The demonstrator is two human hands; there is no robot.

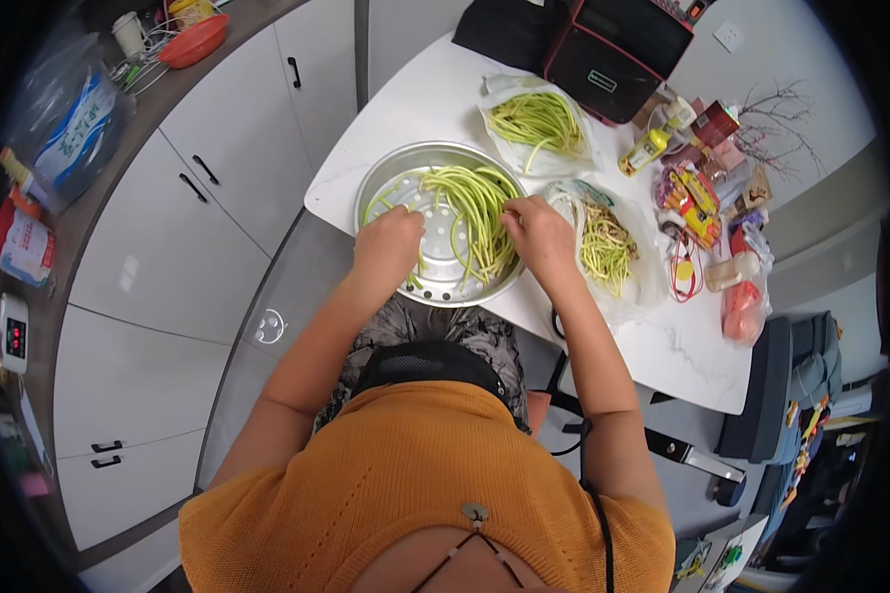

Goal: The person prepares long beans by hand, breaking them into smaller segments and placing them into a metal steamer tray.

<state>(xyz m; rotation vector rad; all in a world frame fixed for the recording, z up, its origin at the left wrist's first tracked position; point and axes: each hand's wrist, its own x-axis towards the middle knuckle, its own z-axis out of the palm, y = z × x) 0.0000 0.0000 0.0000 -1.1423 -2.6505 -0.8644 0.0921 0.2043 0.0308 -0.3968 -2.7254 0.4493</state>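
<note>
A round metal basin with a perforated bottom (439, 238) stands at the near edge of the white table. Long thin green stalks (480, 212) lie heaped in its right half, and a few shorter pieces lie on the left. Over the left rim, my left hand (388, 244) is closed, knuckles up; what its fingers hold is hidden, though bits of stalk show beside it. My right hand (541, 238) is at the right rim, fingers pinched together on a stalk at the edge of the heap.
Behind the basin, a clear plastic bag (591, 163) holds more stalks. Right of my hand, another plastic bag (643, 282) contains stalk scraps. A yellow bottle (645, 151), packages and a dark red-trimmed box (613, 59) crowd the far right. White cabinets (183, 267) line the left.
</note>
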